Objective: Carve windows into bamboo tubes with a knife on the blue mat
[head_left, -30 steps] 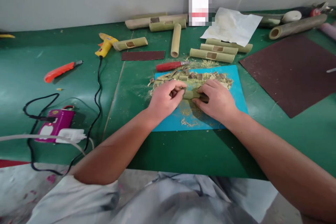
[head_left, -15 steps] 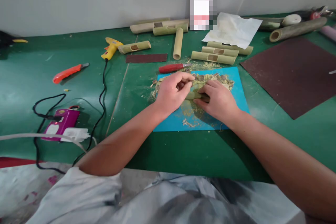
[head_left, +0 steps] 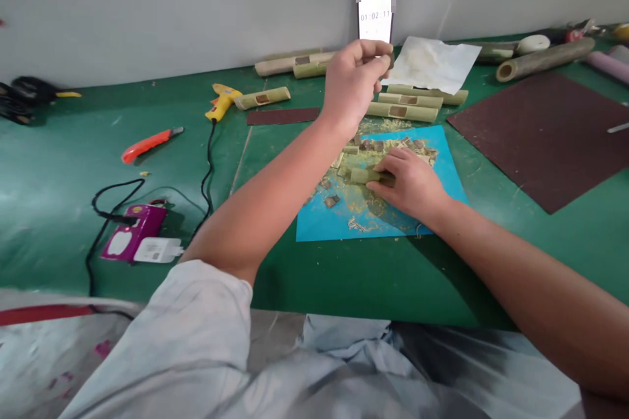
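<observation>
My left hand (head_left: 356,82) is lifted toward the back of the table, just below the upright phone (head_left: 376,23). Its fingers are pinched on a small dark brown piece (head_left: 391,62), perhaps a bamboo chip. My right hand (head_left: 410,183) is closed around a short green bamboo tube (head_left: 362,175), whose left end sticks out from the fingers. The tube lies low over a blue sheet (head_left: 319,226) littered with pale shavings (head_left: 362,225) and brown chips (head_left: 331,200). My left forearm hides part of the sheet's left side.
Notched bamboo tubes (head_left: 403,112) lie behind the sheet, near a white paper (head_left: 432,65). At left are a yellow glue gun (head_left: 223,101), an orange utility knife (head_left: 152,144) and a purple power strip (head_left: 135,230) with cords. A brown board (head_left: 545,137) lies at right.
My left hand has moved up and away from the bamboo tube, a small dark piece now showing in its fingers. My right hand keeps hold of the tube. The view has shifted slightly.
</observation>
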### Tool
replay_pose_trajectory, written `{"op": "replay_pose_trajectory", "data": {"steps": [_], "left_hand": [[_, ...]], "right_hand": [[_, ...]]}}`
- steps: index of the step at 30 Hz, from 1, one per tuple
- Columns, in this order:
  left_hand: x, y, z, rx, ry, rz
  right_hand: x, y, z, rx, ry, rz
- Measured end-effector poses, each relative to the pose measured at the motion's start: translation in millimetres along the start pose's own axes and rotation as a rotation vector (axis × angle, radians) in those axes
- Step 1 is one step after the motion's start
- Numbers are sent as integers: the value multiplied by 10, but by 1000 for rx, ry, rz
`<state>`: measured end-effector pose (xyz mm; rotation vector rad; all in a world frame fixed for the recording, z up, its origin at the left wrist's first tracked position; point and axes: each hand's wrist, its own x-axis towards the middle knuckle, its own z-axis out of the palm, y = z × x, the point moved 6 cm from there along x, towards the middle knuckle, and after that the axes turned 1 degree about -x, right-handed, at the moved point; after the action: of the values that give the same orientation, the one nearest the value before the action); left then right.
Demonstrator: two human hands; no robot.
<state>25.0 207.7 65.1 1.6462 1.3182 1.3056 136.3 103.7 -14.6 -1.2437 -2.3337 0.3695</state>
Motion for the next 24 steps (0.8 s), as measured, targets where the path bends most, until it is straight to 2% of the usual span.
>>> {"op": "replay_pose_trajectory", "data": {"steps": [3, 7, 10, 12, 15, 19, 24], "left_hand": [[-175, 78, -127, 83, -36, 104], [-778, 69, -429, 265, -135, 232], [-1178, -94, -615, 270, -178, 191], [-1331, -227, -671, 245, -190, 120], [-1404, -365, -639, 262, -258, 51], [-1351, -382, -582, 325, -330, 111], [-1334, -400, -601, 350, -376, 154]], "right_hand": [[-5, -6, -5, -6, -9, -9], [-22, -31, -3, 1, -28, -13], [-33, -44, 5, -7, -42, -9], [-38, -50, 2, -11, -37, -12], [-48, -64, -10, -6, -24, -33], [-69, -85, -13, -1, -22, -63], [-92, -118, -32, 4, 1, -111]]}}
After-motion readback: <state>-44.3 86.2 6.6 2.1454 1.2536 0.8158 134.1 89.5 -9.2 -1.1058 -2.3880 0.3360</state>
